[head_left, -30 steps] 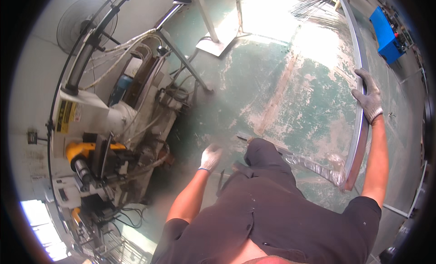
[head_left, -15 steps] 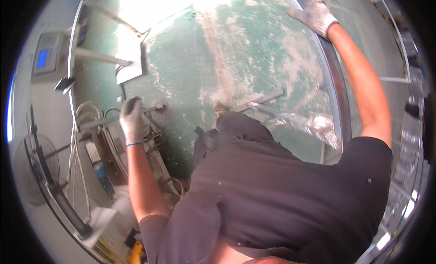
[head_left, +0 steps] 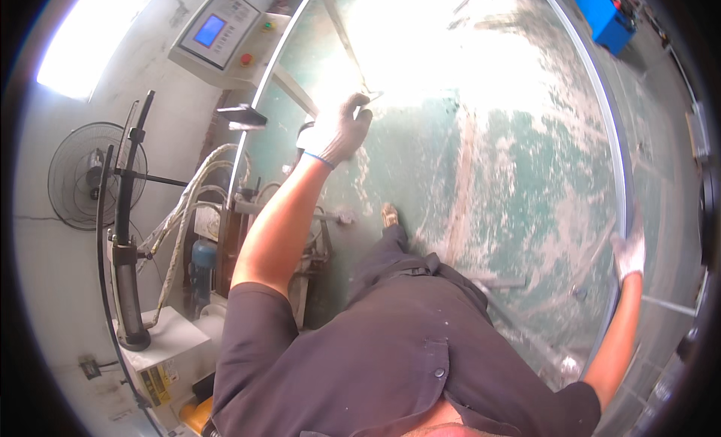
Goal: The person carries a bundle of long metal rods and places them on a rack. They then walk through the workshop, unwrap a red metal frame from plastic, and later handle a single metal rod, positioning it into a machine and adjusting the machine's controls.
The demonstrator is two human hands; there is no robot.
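My left hand [head_left: 342,133], in a pale glove with dark fingertips, is raised ahead of me. Its fingers curl loosely with a gap to the thumb, and I see nothing held in it. It overlaps the base of the slanting posts, but touching cannot be told. On the far right my right hand [head_left: 629,253], also gloved and slightly blurred, closes around a long grey metal bar [head_left: 617,159]. The bar bends with the lens and runs from the top of the view down beside my right arm.
At left stand a control box [head_left: 214,31] with a blue screen, a fan [head_left: 98,174], a black upright cylinder [head_left: 129,287], pale hoses [head_left: 184,219] and a blue motor [head_left: 203,264]. A blue machine [head_left: 604,16] is at the far right. Metal strips [head_left: 503,283] lie on the worn green floor [head_left: 420,166].
The view has swung left, showing more of the control box and fan. My left hand has gone forward past the hoses. My right hand has come nearer my body along the bar.
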